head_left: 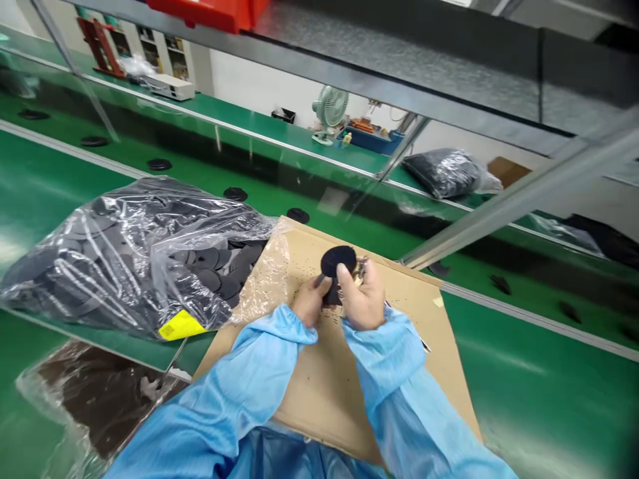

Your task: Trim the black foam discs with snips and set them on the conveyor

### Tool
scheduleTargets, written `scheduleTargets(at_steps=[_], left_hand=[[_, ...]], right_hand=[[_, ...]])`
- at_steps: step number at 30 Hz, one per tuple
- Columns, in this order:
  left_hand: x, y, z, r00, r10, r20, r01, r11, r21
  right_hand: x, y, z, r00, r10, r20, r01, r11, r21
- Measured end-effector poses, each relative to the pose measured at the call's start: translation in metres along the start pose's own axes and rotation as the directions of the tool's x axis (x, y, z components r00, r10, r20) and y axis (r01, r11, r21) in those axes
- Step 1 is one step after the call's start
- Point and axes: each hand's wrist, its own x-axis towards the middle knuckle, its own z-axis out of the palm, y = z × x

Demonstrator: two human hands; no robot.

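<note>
Green desk [529, 392] carries, beneath left hand [308, 304] and right hand [364, 297], a flat cardboard sheet [319, 392]. Between the hands is a black disc [337, 259]: round, thin, matt; probably light and slightly flexible, best held by its rim. The right is closed on brass-coloured metal [360, 270], thumb against the disc. The left's fingers are curled; its grip cannot be determined. To their left: crinkled, glossy plastic bag [124, 219] of similar discs [207, 279].

No txt readable — yellow lbl [184, 324] on clear bag [114, 266] illegible.
</note>
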Motion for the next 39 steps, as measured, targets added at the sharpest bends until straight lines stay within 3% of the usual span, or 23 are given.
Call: scheduleTargets(at_steps=[4,10,16,21,31,39], left_hand=[[-0.006,-0.006,0.003,0.999,-0.033,-0.007,0.032,0.996,-0.078],[-0.01,-0.005,0.0,0.998,0.01,0.062,-0.011,1.0,0.012],[-0.016,-0.009,-0.002,0.975,0.147,0.169,-0.164,0.982,0.091],[-0.021,-0.005,-0.004,0.959,0.203,0.198,-0.258,0.914,0.313],[-0.03,-0.003,0.003,0.948,0.248,0.198,-0.311,0.853,0.42],[-0.03,-0.004,0.003,0.963,0.243,0.119,-0.27,0.888,0.373]], right_hand=[[-0.021,0.039,-0.036,0.97,0.133,-0.202,-0.114,0.988,0.104],[-0.052,0.073,-0.033,0.987,0.121,-0.108,-0.114,0.991,0.064],[-0.056,0.07,-0.033,0.991,0.122,-0.052,-0.116,0.988,0.101],[-0.056,0.066,-0.039,0.994,0.108,-0.026,-0.106,0.992,0.061],[-0.06,0.062,-0.041,0.993,0.098,-0.059,-0.098,0.995,0.011],[-0.06,0.061,-0.042,0.996,0.088,-0.034,-0.088,0.996,0.0]])
